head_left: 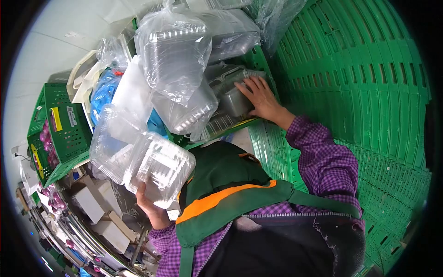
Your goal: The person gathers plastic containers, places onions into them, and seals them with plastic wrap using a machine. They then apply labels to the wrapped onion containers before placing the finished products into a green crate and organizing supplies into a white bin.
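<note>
My left hand (150, 207) grips the lower edge of an opened clear plastic clamshell container (161, 161). Its other half (115, 138) tilts away to the upper left, and part of the thumb shows through the plastic. At the upper right, my right hand (265, 99) lies with fingers spread on a stack of clear plastic containers (233, 99) inside a green crate (221, 136). Between the hands, a clear plastic bag (173, 51) full of nested containers rests over more containers (184, 111).
Green slatted crates (350, 83) rise as a wall along the right. At the left stands a green crate (69, 134) with purple items in net bags. A blue bag (102, 92) lies behind the white sheet (134, 90). Cardboard boxes (92, 201) sit lower left.
</note>
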Available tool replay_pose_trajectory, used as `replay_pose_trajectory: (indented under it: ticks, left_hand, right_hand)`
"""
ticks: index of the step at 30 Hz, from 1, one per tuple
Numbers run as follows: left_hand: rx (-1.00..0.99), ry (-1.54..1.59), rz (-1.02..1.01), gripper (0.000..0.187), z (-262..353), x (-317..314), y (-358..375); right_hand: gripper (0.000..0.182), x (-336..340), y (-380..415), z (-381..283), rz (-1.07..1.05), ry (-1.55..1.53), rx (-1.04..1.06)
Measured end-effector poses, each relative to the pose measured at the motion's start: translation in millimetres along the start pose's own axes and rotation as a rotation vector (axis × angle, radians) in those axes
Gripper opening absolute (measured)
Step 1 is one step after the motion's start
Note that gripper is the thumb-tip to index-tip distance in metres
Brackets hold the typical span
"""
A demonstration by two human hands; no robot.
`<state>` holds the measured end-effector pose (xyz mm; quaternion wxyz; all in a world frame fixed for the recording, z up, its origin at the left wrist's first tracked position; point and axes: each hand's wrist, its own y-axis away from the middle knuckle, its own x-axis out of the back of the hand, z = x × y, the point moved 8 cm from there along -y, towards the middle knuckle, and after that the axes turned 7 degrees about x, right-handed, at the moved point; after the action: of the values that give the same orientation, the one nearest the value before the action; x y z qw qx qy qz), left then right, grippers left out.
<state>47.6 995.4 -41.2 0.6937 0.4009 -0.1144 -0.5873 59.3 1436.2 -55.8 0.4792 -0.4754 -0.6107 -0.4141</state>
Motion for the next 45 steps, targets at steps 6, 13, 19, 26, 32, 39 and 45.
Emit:
replay_pose_trajectory:
  ticks: [6, 13, 19, 26, 32, 39, 45]
  left_hand:
    - [0.012, 0.051, -0.103, 0.053, 3, -2, -16]
    - [-0.076, 0.090, -0.152, 0.063, 26, 4, -7]
    - [-0.193, -0.048, -0.174, 0.068, 48, -30, 17]
    - [-0.216, -0.333, -0.282, 0.063, 20, -122, 19]
    - [-0.280, -0.520, -0.580, 0.056, -22, -269, 6]
    - [-0.143, -0.970, -0.735, 0.075, -98, -314, -1]
    - [0.291, -0.638, -0.595, 0.075, -125, -295, -4]
  right_hand:
    - [0.085, -8, -27, 14, -0.158, -0.160, 0.103]
    - [0.065, 66, -22, 6, 0.091, -0.285, -0.051]
    - [0.073, 187, 48, 18, 0.707, -0.601, -0.289]
    - [0.073, 218, 157, 6, 1.268, -0.938, -0.291]
    - [0.091, 175, 235, -4, 1.209, -1.026, -0.559]
    - [0.103, 139, 272, -27, 1.038, -1.004, -0.570]
    - [0.102, 107, 268, -32, 0.986, -1.243, -0.552]
